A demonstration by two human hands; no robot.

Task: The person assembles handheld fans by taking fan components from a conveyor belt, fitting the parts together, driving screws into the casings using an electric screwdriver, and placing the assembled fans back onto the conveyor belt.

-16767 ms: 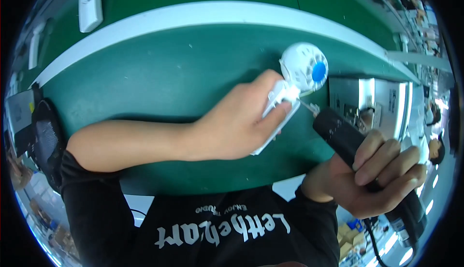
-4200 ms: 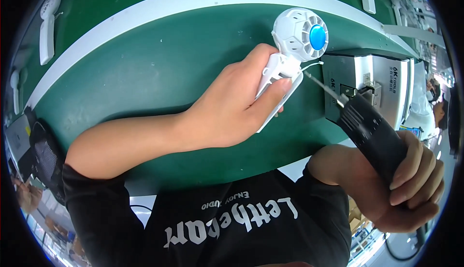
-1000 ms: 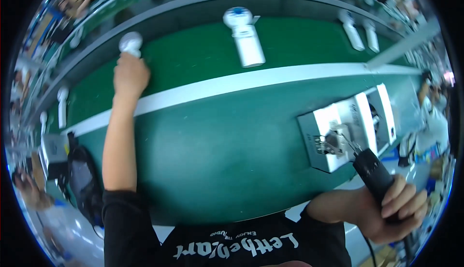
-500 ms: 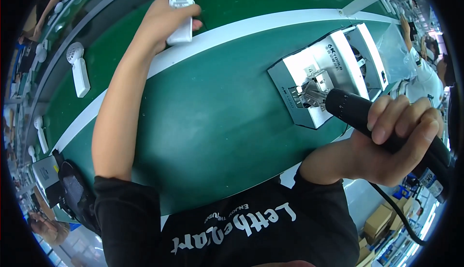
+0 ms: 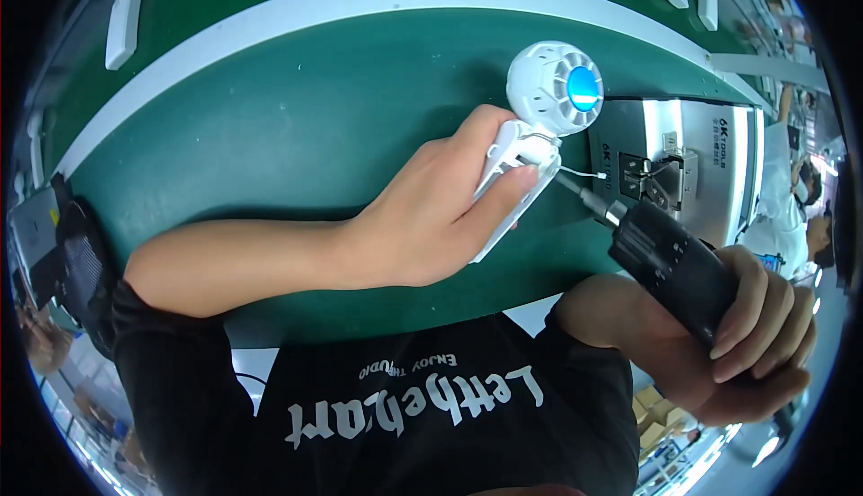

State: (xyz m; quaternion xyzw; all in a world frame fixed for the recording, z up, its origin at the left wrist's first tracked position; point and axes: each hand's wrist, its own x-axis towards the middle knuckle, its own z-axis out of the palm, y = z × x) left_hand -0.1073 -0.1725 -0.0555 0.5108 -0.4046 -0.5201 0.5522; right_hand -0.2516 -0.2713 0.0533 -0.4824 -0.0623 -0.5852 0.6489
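My left hand (image 5: pixel 440 204) is closed round the handle of a white handheld fan (image 5: pixel 544 87), whose round slotted head has a blue centre. The handle looks opened up, and a thin white wire with a small plug sticks out beside it. My right hand (image 5: pixel 760 334) grips a black electric screwdriver (image 5: pixel 674 262). Its metal tip points at the handle near the neck of the fan; whether it touches is hidden by the fan's edge. Just beyond the screwdriver stands a silver screw feeder (image 5: pixel 710 132) with a metal pickup mechanism on its front.
A white rail (image 5: pixel 360 6) curves across the green table (image 5: pixel 270 137). Past it lie more white fans (image 5: pixel 124 24) at the far left and far right. A dark mesh item (image 5: pixel 90 244) and a grey box (image 5: pixel 34 226) sit at the left edge. Another person (image 5: pixel 791 199) is at the right.
My left hand has brought the fan from beyond the white rail towards me and to the right. The screwdriver's tip has left the screw feeder and now points at the fan.
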